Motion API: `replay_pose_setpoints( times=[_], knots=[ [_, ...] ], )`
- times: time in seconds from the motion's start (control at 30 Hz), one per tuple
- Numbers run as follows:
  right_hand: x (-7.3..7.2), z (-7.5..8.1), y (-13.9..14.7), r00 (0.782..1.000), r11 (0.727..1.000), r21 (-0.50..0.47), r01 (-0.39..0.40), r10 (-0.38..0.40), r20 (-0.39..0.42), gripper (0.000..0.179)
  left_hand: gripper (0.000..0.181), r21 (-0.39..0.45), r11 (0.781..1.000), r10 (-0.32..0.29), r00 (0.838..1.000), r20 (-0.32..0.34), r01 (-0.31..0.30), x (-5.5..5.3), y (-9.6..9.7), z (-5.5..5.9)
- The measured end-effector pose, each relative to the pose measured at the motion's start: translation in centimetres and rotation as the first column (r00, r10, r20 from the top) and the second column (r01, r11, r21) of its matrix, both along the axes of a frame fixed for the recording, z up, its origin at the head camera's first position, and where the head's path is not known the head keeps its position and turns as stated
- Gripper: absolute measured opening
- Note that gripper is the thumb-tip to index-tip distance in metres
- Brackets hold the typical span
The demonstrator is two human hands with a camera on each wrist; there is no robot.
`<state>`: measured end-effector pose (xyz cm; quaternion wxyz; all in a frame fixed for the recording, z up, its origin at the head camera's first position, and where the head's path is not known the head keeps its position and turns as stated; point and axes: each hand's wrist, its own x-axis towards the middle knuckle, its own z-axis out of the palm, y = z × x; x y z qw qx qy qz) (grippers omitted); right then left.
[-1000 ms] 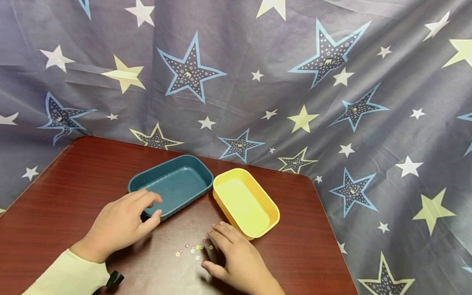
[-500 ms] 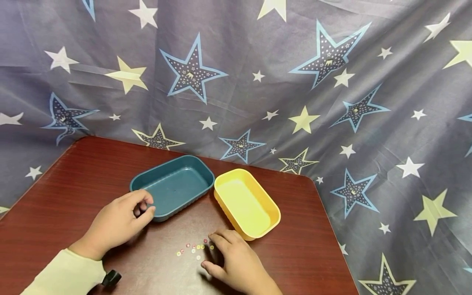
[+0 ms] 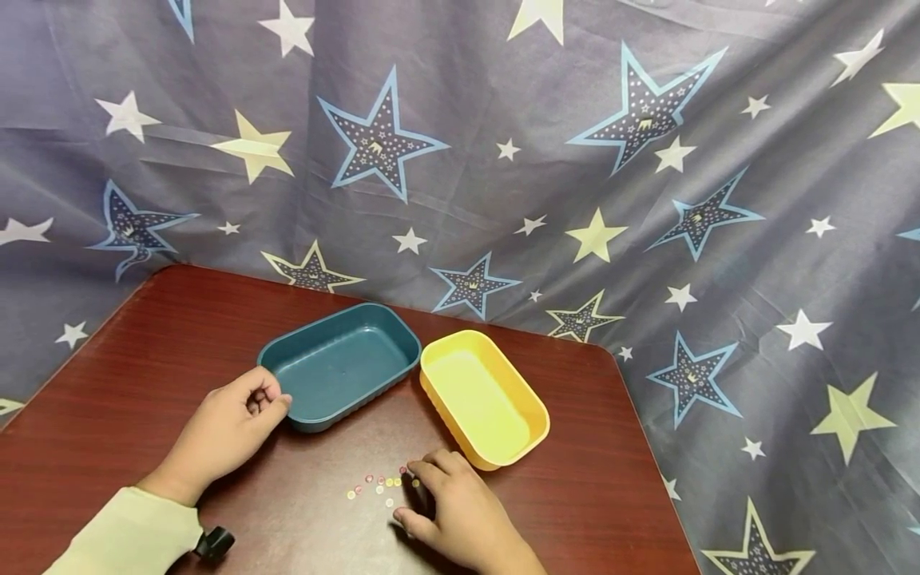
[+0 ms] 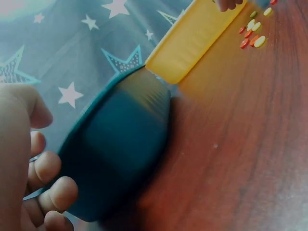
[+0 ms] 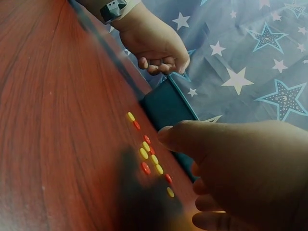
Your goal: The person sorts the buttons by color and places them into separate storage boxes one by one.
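My left hand (image 3: 226,431) is beside the left end of a dark teal plastic bin (image 3: 352,359), its fingers loosely curled. In the left wrist view nothing shows between its thumb and fingers (image 4: 65,192), which overlap the bin's end. My right hand (image 3: 463,507) is low over the table, fingers relaxed and thumb apart, just right of a cluster of several small flat round pieces (image 3: 381,481). Close up in the right wrist view the pieces (image 5: 144,153) are red and yellow. A yellow bin (image 3: 477,391) stands just beyond my right fingers.
Both bins sit on a dark red wood-grain table (image 3: 596,479), their near corners side by side. Behind the table hangs a grey curtain (image 3: 503,200) with stars. A black strap device (image 3: 214,543) is on my left wrist.
My left hand has drawn back left from over the teal bin's near end, and its fingers have curled in. The right hand and the small pieces stay almost in place. The view has shifted slightly.
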<state>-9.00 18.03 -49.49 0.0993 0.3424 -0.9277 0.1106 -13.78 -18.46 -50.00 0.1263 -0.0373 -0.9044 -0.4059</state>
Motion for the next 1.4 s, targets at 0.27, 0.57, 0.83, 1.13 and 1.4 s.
replay_pose_setpoints(
  times=[0.27,0.57,0.83,1.13,1.4],
  knots=[
    [-0.2,-0.6,0.0,0.999,1.000,-0.017,0.025,-0.024,0.043,0.050,0.035,0.078,0.994,0.072,0.995,0.062,-0.077,-0.3,-0.3,-1.2],
    [-0.4,-2.0,0.1,0.999,0.997,-0.078,0.011,-0.009,0.033,0.047,0.046,0.168,0.981,0.065,0.984,0.166,-0.093,-0.2,-0.2,-1.8],
    [-0.6,-3.4,-0.3,1.000,0.989,-0.148,0.001,0.002,0.017,0.047,0.047,0.180,0.979,0.056,0.976,0.210,-0.095,-0.4,-0.2,-1.9],
    [-0.9,-3.9,-0.6,1.000,0.979,-0.206,0.004,-0.005,-0.004,0.041,0.049,0.152,0.986,0.038,0.973,0.228,-0.074,-0.9,-0.3,-2.1],
    [-1.2,-4.3,-0.9,1.000,0.961,-0.278,0.005,-0.003,0.006,0.012,0.049,0.155,0.986,0.021,0.974,0.224,-0.057,-1.0,-0.6,-2.3]
  ],
)
